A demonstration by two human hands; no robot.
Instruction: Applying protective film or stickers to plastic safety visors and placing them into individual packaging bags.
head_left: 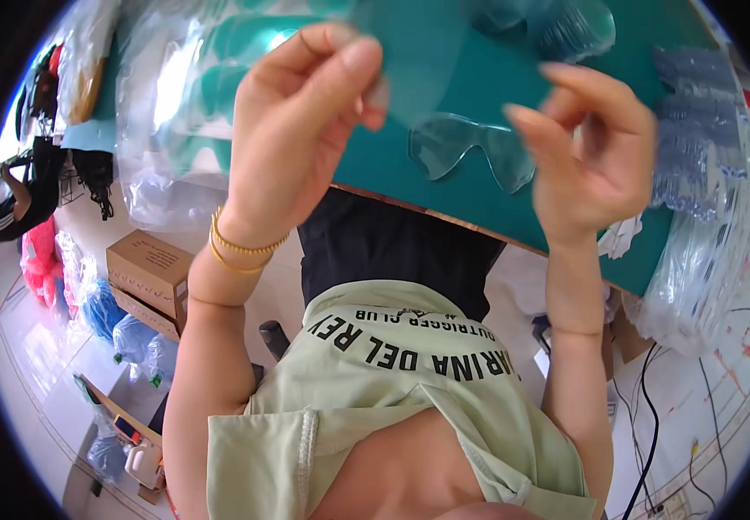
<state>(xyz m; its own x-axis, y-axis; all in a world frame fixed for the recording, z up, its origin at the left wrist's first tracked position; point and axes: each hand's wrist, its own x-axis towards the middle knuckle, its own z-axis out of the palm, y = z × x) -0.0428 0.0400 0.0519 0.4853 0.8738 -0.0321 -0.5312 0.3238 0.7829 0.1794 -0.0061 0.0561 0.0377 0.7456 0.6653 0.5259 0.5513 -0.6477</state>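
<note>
My left hand [305, 126] is raised over the green table [383, 165], thumb and fingers pinched together. From its fingertips a faint, blurred sheet of clear film [418, 65] seems to extend; its edges are hard to make out. Across from it, my right hand [596, 152] hovers with thumb and index finger apart and the other fingers curled; nothing shows between them. Between and below the hands, a clear one-piece goggle lens [470, 149] lies flat on the table, partly behind the right thumb.
A stack of clear curved lenses [574, 33] stands at the far side. Clear plastic bags [162, 113] cover the table's left. More clear pieces in plastic [700, 130] line its right edge. A cardboard box [149, 273] sits on the floor at left; black cables [652, 416] lie at right.
</note>
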